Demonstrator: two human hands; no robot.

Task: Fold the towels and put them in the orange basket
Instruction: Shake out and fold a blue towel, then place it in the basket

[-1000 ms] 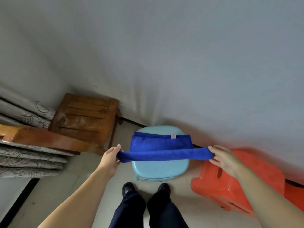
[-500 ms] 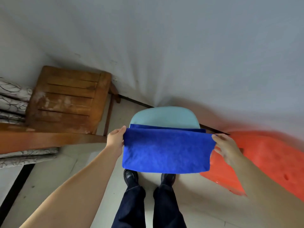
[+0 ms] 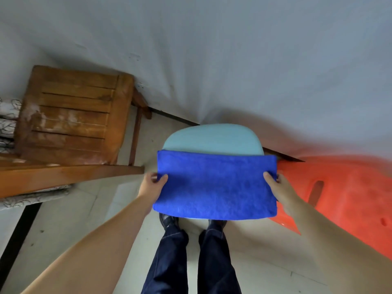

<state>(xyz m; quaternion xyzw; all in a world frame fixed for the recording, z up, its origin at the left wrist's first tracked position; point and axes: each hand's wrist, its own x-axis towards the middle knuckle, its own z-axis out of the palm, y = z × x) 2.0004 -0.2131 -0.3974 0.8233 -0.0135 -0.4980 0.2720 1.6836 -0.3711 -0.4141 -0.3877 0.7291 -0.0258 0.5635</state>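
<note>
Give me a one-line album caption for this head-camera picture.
Both hands, left hand and right hand, pinch a folded blue towel over a light-blue stool, orange basket beside.

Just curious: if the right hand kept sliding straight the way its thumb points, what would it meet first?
The right hand pinches the blue towel's right edge, thumb pointing toward the left hand. It would likely meet only towel first, then that hand; depth is unclear.

Both hands, left and right, outstretched, thumbs pinching.
</note>
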